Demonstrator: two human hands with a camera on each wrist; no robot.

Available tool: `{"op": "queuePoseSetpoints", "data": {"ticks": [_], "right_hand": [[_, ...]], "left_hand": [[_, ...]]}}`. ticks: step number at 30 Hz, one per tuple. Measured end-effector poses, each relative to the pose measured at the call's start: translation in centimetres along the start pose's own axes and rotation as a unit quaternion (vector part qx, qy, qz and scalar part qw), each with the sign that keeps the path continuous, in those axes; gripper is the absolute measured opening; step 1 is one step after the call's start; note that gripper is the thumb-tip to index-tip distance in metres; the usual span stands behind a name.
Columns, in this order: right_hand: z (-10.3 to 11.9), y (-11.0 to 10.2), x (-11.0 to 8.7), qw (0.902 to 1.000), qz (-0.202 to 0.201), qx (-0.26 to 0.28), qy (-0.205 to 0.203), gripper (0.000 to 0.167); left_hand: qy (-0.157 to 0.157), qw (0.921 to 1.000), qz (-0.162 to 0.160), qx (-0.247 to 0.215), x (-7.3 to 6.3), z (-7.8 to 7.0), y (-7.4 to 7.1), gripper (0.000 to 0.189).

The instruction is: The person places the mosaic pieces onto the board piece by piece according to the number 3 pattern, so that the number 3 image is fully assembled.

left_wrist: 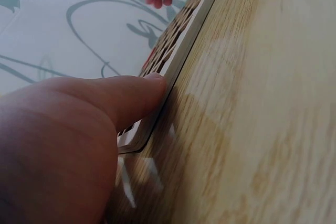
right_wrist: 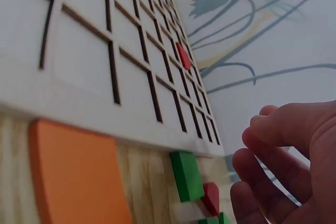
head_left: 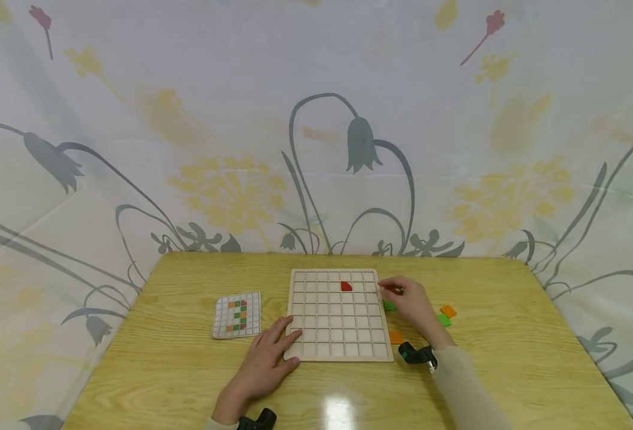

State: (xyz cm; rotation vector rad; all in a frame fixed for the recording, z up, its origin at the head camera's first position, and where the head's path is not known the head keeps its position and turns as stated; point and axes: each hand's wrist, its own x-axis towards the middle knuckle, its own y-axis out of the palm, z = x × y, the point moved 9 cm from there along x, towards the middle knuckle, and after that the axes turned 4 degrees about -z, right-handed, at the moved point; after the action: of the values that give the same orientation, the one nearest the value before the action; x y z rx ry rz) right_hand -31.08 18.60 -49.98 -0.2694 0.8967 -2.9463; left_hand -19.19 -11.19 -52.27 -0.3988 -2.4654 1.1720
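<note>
A pale wooden grid board [head_left: 329,322] lies on the table, with one red round-cornered tile [head_left: 346,286] in a cell of its upper part. My left hand [head_left: 265,361] rests at the board's lower left, fingers spread over the edge; its thumb [left_wrist: 139,95] touches the front rim. Just off the board's right edge, my right hand [head_left: 410,301] hovers with loosely bent fingers; no tile shows between them. Below it in the right wrist view lie a green tile [right_wrist: 186,177], a red tile [right_wrist: 210,199] and, nearer the camera, an orange tile [right_wrist: 79,171].
Left of the board lies a paper card [head_left: 220,316] printed with a grid of coloured squares. Farther right on the table are an orange tile [head_left: 448,311] and a light green tile [head_left: 443,320]. A patterned cloth [head_left: 327,197] hangs behind the table.
</note>
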Motion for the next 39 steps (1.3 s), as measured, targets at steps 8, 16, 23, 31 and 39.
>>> {"op": "queuePoseSetpoints", "data": {"ticks": [8, 16, 23, 31, 39], "right_hand": [[0.1, -0.6, -1.4, 0.9982, 0.009, -0.04, -0.045, 0.019], [-0.3, -0.5, -2.2, 0.996, 0.035, -0.072, -0.04, 0.025], [-0.3, -0.3, -2.7, 0.9923, 0.053, -0.101, -0.047, 0.028], [-0.3, 0.2, -2.8, 0.988, 0.066, -0.13, -0.05, 0.032], [-0.1, 0.4, -2.9, 0.9849, 0.064, -0.152, -0.053, 0.032]], "left_hand": [[-0.005, 1.0, 0.002, 0.001, -0.1, 0.0, 0.0, 0.05], [-0.002, 1.0, -0.001, 0.006, 0.0, -0.1, -0.1, 0.05], [0.0, 1.0, -0.002, 0.005, 0.1, -0.3, -0.2, 0.05], [-0.003, 1.0, -0.001, 0.007, 0.0, -0.3, -0.2, 0.05], [-0.008, 1.0, 0.004, -0.004, -0.1, -0.3, -0.2, 0.05]]}}
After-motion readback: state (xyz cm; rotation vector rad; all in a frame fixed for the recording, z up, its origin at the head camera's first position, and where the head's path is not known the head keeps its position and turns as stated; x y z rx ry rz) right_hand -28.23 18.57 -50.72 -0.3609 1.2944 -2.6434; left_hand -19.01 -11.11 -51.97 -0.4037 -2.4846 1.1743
